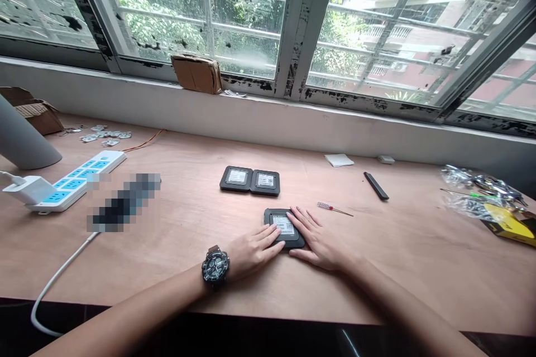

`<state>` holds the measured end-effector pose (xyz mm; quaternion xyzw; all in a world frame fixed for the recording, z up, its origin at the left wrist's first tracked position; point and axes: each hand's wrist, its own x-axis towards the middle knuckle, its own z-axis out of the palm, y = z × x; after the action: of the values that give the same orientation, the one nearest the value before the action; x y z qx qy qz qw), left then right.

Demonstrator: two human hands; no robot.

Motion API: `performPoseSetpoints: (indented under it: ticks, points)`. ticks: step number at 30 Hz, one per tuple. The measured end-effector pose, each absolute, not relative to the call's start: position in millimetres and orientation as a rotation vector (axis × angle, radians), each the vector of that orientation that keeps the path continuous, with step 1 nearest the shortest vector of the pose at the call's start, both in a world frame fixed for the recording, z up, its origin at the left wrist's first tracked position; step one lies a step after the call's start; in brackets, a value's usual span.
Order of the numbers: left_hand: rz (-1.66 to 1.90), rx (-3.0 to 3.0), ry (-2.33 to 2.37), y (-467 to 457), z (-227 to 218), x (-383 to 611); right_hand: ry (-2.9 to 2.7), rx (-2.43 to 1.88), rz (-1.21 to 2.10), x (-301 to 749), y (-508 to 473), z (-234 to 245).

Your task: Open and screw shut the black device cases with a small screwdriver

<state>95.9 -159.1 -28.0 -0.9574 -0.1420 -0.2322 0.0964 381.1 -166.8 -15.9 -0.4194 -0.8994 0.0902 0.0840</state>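
A flat black square case with a white printed label [283, 226] lies on the wooden table [188, 268] near its front middle. My left hand [256, 246] rests on the case's left and front part, fingers stretched out flat. From the right, my right hand [316, 240] lies across the case's right edge with its fingers spread. Both hands hide part of the case. Beyond them, two similar black labelled cases [237, 177] sit side by side. A small screwdriver [329, 207] with a red and clear handle lies just past my right hand.
To the left stand a power strip [113, 159] with a plugged-in charger and a blurred-out dark object [125, 203] on a white cable. A black bar [376, 186] and white pad [339, 160] lie right. Plastic bags and a yellow box [508, 223] occupy the far right.
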Motion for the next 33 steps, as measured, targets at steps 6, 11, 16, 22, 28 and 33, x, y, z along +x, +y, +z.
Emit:
performPoseSetpoints:
  ticks: [6,11,16,22,28,33]
  points:
    - [-0.690,-2.850,-0.433,-159.8,-27.9,97.0,-2.683,-1.280,0.256,380.4,-169.4,-15.5]
    - [-0.674,-2.883,-0.449,-160.5,-24.4,97.3,-2.672,-1.280,0.221,380.5,-170.1,-16.6]
    - [-0.674,-2.872,-0.458,-160.5,-24.1,97.1,-2.659,-1.312,0.231,381.2,-172.1,-20.4]
    - [-0.666,-2.891,-0.460,-161.5,-26.1,97.4,-2.653,-1.194,0.225,388.4,-167.0,-18.8]
    - [-0.704,-3.004,-0.353,-144.9,-25.6,88.5,-2.155,-1.541,-0.077,444.9,-128.4,-31.3]
    - [-0.686,-2.962,-0.472,-120.7,-23.7,71.4,-2.037,-1.634,0.024,476.6,-112.8,-40.3]
